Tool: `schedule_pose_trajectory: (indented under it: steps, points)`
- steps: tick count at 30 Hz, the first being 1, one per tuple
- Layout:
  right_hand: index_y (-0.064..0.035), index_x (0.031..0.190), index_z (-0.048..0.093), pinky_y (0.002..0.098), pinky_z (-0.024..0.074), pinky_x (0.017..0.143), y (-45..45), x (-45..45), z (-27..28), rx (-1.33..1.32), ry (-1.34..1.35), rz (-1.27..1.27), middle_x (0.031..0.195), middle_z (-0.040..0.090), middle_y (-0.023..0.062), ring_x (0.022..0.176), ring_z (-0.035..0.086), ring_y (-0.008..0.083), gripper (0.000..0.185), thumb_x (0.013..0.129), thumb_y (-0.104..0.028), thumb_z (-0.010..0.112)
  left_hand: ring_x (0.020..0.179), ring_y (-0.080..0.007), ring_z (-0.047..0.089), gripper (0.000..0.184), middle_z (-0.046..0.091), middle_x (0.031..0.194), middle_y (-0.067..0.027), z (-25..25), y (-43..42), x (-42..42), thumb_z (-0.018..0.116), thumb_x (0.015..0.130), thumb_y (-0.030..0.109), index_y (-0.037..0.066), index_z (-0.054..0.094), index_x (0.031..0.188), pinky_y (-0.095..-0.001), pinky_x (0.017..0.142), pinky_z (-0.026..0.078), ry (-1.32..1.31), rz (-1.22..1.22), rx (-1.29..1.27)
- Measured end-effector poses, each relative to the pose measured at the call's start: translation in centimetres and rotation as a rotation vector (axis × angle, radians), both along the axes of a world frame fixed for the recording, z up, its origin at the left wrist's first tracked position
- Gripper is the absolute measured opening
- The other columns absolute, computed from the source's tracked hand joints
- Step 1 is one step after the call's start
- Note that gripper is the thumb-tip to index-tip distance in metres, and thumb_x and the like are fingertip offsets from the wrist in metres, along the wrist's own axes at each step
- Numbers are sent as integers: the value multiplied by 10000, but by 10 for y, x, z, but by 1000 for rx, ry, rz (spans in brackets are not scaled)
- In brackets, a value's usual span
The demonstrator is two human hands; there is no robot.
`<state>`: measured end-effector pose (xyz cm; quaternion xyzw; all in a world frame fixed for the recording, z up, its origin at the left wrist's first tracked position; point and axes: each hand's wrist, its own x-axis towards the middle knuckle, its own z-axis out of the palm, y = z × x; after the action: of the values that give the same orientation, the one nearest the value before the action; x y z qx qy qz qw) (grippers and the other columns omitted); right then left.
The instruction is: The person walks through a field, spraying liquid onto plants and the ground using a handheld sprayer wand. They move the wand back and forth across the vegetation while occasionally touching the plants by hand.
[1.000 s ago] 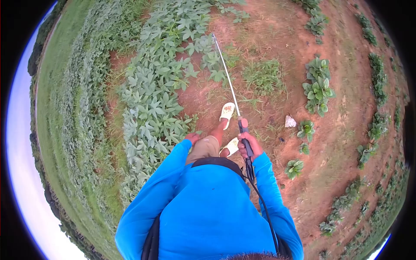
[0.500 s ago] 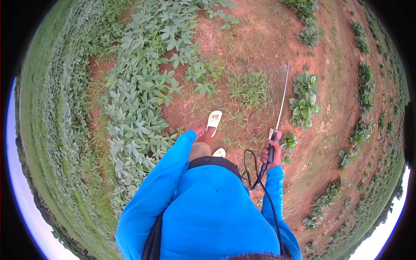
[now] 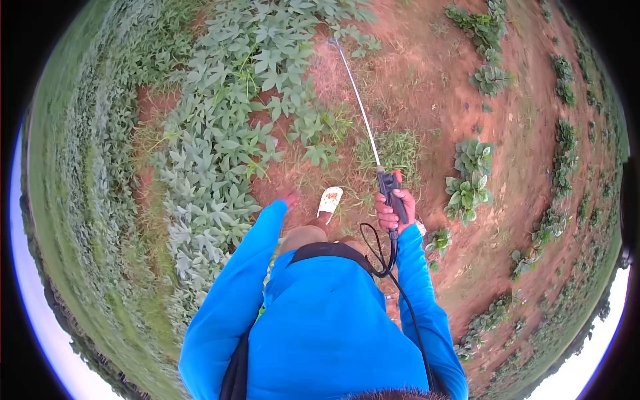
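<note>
My right hand (image 3: 400,208) is wrapped round the black handle of a sprayer wand (image 3: 363,115). Its thin metal tube points forward and slightly left, with the nozzle tip (image 3: 334,41) over bare soil close to the leafy plants. A black hose (image 3: 415,313) runs from the handle back past my right arm. My left hand (image 3: 289,199) hangs beside my leg, near the broad-leaved green plants (image 3: 220,140); it is small and blurred, so its fingers cannot be made out.
A white clog (image 3: 330,200) is on my forward foot, on reddish soil (image 3: 407,73). Grass tufts (image 3: 393,150) grow ahead of it. To the right stands a row of low leafy plants (image 3: 470,193), with further rows (image 3: 557,207) beyond. Dense foliage covers the left side.
The wand has swung left, its tip moving from beside the right-hand plants towards the left foliage. My right hand moved left and slightly forward. My left hand shifted a little outward.
</note>
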<state>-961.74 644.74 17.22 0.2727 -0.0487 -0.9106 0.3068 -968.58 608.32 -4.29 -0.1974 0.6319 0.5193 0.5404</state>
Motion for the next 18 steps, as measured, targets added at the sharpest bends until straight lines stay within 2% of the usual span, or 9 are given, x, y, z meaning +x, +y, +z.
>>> schedule_pose_trajectory:
  steps: [1,4,8,9,10,12,17,18]
  points:
    - [-59,808,444,239,327,309,0,-5,3,29,20,21,591,423,27,347,352,91,328,762,-366,551,474,-83,429,197,512,623,9,9,0,-3,521,857,276,102,556,942,-232,407,319,24,-99,-108]
    - [-65,810,445,230,317,305,7,-18,10,103,25,30,582,421,19,343,342,85,320,761,-362,552,465,-89,434,169,512,624,2,17,7,-6,535,815,234,101,551,919,-242,394,316,45,-178,-221]
    - [-91,795,440,226,310,302,26,-19,17,381,-99,32,562,409,3,350,345,83,319,749,-380,570,455,-98,427,155,508,622,-3,2,17,-8,530,774,197,94,539,888,-253,395,320,4,-239,-104]
    - [-104,782,436,226,308,300,32,-18,19,495,-160,43,555,404,-2,353,347,83,318,746,-387,577,456,-114,447,164,530,646,-21,3,24,-10,546,764,219,87,555,860,-271,384,331,38,-189,-68]
    - [-104,782,436,226,308,300,38,-17,22,501,-161,42,555,404,-2,353,347,83,318,746,-387,577,458,-131,468,179,553,670,-40,5,32,-12,561,755,241,81,572,832,-289,373,341,72,-137,-33]
    - [-123,759,418,220,297,300,51,-13,26,710,-287,14,550,395,-11,358,342,79,327,743,-403,586,462,-133,473,195,558,687,-49,8,48,-20,565,755,240,72,569,855,-289,380,348,71,-138,-40]
    - [-156,765,405,228,290,325,89,-19,14,865,-393,-64,546,379,-16,373,339,86,313,751,-415,580,488,-138,492,223,568,701,-53,-12,77,-46,558,767,247,65,566,895,-288,401,368,65,-124,29]
    - [-160,763,404,233,293,329,97,-26,12,905,-404,-74,547,378,-16,377,341,88,309,751,-416,579,492,-136,495,229,573,703,-50,-13,83,-54,552,771,254,65,569,899,-284,405,374,78,-163,-35]
